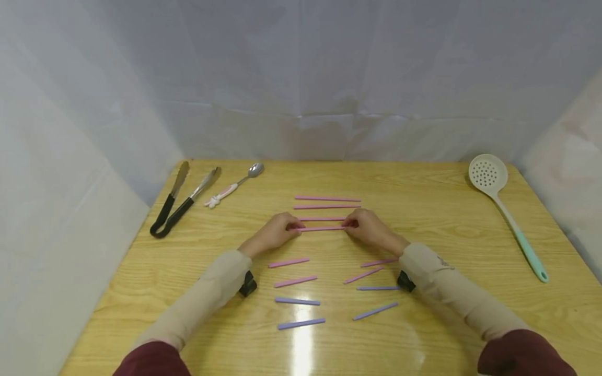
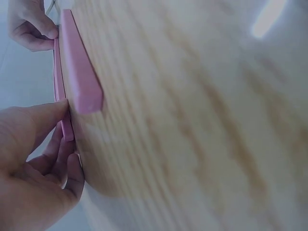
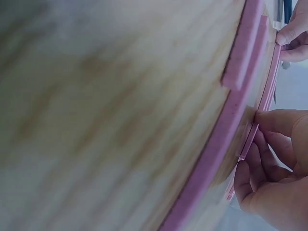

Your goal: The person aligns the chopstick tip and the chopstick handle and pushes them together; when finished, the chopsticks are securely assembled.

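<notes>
Both hands are at the ends of one long, thin pink stick (image 1: pixel 322 228), which lies crosswise close over the table. My left hand (image 1: pixel 280 230) pinches its left end between thumb and fingers; in the left wrist view the thumb of this hand (image 2: pixel 29 159) presses along the stick. The right end is pinched by my right hand (image 1: pixel 369 228), also seen in the right wrist view as the nearer hand (image 3: pixel 274 163). Just beyond lies another long pink stick (image 1: pixel 322 219), partly covered by the fingers. Two more, a pink stick (image 1: pixel 326 207) and a pink stick (image 1: pixel 327 198), lie behind it.
Nearer me lie shorter pieces: pink sticks (image 1: pixel 295 282) and purple sticks (image 1: pixel 301 324) at left, pink sticks (image 1: pixel 363 275) and purple sticks (image 1: pixel 375 311) at right. Tongs (image 1: pixel 171 209) and a spoon (image 1: pixel 235 185) lie back left, a slotted skimmer (image 1: pixel 510 219) at right.
</notes>
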Demonstrator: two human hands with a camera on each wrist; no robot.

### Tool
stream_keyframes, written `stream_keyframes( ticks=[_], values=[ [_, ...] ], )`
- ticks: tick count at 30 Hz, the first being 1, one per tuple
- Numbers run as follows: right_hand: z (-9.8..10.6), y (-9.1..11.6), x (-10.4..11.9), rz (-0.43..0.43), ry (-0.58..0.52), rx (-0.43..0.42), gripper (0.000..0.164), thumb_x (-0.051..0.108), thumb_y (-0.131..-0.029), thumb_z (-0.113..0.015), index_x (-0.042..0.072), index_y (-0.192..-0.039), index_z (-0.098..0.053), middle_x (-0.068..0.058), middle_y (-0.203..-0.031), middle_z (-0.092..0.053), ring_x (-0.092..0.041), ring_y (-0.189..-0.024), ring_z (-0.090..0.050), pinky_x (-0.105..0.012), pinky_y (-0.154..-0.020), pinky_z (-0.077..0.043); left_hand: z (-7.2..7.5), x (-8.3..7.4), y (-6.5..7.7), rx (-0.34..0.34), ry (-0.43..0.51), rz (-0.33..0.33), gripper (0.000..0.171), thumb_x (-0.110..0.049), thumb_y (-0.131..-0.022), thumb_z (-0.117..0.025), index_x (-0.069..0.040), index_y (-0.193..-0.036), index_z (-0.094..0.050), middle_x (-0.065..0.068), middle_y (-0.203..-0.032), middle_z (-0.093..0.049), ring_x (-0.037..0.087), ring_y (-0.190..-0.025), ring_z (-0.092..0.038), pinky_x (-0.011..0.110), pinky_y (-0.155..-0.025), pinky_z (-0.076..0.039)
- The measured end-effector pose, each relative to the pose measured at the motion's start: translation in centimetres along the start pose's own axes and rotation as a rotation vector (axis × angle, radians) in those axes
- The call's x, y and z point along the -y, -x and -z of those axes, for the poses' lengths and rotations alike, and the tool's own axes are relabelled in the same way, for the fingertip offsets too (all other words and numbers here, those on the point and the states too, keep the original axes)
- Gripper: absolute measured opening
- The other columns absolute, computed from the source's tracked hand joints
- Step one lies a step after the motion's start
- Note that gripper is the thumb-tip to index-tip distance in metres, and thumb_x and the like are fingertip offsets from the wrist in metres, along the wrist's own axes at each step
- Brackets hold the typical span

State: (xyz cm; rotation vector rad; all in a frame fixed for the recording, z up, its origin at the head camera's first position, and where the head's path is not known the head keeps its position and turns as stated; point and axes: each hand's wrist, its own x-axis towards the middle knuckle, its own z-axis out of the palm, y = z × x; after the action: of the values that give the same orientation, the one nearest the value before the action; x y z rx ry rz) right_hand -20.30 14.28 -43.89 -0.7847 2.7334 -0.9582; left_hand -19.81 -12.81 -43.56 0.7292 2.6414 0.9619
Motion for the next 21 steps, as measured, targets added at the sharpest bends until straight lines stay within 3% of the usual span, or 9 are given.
stream_keyframes(
  ticks=[7,12,16,21],
  values=[
    [0.6,0.6,0.0,0.007,-0.043,-0.055,0.013,0.007,-0.089,-0.065,-0.002,-0.097,-0.070,-0.011,-0.091,-0.066,-0.023,-0.084,-0.061,-0.037,-0.078,-0.053,0.0,-0.2,0.4,-0.014,0.013,-0.004,0.020,-0.008,-0.092,-0.060,0.002,-0.109,-0.067,0.013,-0.099,-0.065,0.024,-0.093,-0.060,0.036,-0.085,-0.051],
    [1.6,1.8,0.0,0.068,-0.107,-0.139,0.019,0.015,-0.089,-0.067,-0.001,-0.099,-0.071,-0.009,-0.092,-0.067,-0.020,-0.083,-0.059,-0.036,-0.073,-0.052,0.2,-0.6,1.0,-0.042,0.038,-0.018,0.024,-0.010,-0.092,-0.061,0.002,-0.112,-0.065,0.014,-0.104,-0.065,0.025,-0.097,-0.060,0.037,-0.090,-0.050],
    [2.5,3.2,0.2,0.068,-0.158,-0.159,0.028,0.027,-0.090,-0.066,0.002,-0.101,-0.071,-0.006,-0.095,-0.066,-0.019,-0.085,-0.057,-0.036,-0.073,-0.050,0.7,-1.1,2.3,-0.060,0.092,-0.019,0.024,-0.012,-0.093,-0.060,0.002,-0.112,-0.065,0.014,-0.106,-0.064,0.026,-0.098,-0.059,0.038,-0.088,-0.051],
    [3.2,5.3,-0.2,0.029,-0.159,-0.102,0.029,0.028,-0.090,-0.066,0.003,-0.103,-0.070,-0.005,-0.097,-0.065,-0.018,-0.086,-0.056,-0.036,-0.074,-0.049,1.0,-1.6,4.4,-0.013,0.135,0.001,0.026,-0.014,-0.095,-0.058,0.001,-0.115,-0.064,0.013,-0.110,-0.064,0.024,-0.097,-0.059,0.035,-0.084,-0.052]
  ],
)
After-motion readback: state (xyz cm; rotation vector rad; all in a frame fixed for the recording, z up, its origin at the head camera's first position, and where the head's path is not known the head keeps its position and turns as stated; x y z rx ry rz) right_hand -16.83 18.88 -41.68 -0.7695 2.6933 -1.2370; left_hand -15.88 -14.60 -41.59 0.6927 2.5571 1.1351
